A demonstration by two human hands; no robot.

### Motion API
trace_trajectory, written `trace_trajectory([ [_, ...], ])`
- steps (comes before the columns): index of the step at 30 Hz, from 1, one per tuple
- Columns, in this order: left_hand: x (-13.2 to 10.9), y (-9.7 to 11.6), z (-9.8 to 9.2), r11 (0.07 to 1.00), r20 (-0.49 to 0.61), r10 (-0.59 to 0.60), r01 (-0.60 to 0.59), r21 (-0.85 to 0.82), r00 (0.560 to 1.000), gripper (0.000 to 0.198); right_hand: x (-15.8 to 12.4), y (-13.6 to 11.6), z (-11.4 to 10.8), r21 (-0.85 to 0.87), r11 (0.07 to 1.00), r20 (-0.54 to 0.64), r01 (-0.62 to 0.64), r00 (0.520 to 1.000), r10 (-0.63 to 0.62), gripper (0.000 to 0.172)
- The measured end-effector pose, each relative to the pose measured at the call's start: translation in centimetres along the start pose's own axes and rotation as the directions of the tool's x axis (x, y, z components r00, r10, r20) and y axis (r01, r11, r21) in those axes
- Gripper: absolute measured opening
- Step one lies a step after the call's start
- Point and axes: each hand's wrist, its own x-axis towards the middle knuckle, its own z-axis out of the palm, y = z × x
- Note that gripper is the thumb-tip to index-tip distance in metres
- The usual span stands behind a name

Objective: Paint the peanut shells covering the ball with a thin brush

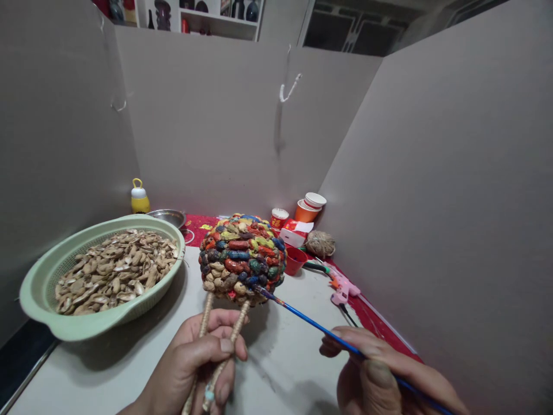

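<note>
A rounded craft piece covered in peanut shells (242, 253) is held up in the middle of the view. Most of its shells are painted red, blue, yellow and green; a patch at the lower left is bare shell colour. Two wrapped handle sticks (236, 329) come down from it, and my left hand (211, 346) is closed around them. My right hand (375, 363) pinches a blue paintbrush (319, 327). The brush's dark tip touches the lower right of the shells.
To the left stands a green colander (38, 305) of peanut shells. Behind are a metal bowl (168, 216), a yellow bottle (139, 199), paper cups (306, 208), a red cup (295, 260), twine (320, 244) and a pink glue gun (343, 286). Grey panels (216, 127) enclose the table.
</note>
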Motion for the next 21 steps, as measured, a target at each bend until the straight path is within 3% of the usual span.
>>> trace_trajectory([
  [4,0.01,-0.01,0.01,1.000,-0.009,0.017,-0.017,0.017,1.000,0.020,0.05,-0.11,0.11,0.030,0.999,-0.002,0.041,0.999,-0.041,0.005],
  [9,-0.27,0.29,0.58,0.999,-0.027,-0.024,0.025,0.048,0.999,0.022,0.07,-0.27,0.14,0.023,0.999,0.094,0.035,0.995,-0.037,0.003],
  [17,0.10,-0.08,0.10,0.999,-0.018,-0.003,0.004,0.050,1.000,0.025,0.21,-0.33,-0.42,-0.015,0.999,0.041,0.045,0.998,-0.044,0.007],
  [21,-0.14,-0.02,0.21,0.998,-0.017,0.014,-0.013,0.059,1.000,0.021,0.11,-0.31,-0.33,-0.006,0.999,0.127,0.042,0.991,-0.041,0.003],
])
